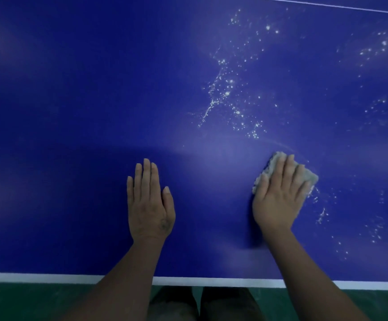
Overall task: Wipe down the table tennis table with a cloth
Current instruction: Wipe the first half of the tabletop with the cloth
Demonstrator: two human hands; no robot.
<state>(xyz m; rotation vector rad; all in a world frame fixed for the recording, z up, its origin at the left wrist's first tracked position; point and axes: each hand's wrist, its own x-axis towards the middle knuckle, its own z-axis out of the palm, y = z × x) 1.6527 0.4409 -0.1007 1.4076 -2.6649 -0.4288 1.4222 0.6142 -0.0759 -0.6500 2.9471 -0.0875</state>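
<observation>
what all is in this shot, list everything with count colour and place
table tennis table: one, deep blue, fills most of the view
edge line: one, white, along the table's near edge
thin line: one, white, top right of the table
specks: many, whitish, scattered over the table's right half
cloth: one, grey-beige, on the table under the right hand
floor: green, below the near edge
legs: two, dark trousers, bottom centre
left hand: one, flat on the table, centre
right hand: one, fingers straight, pressing the cloth
</observation>
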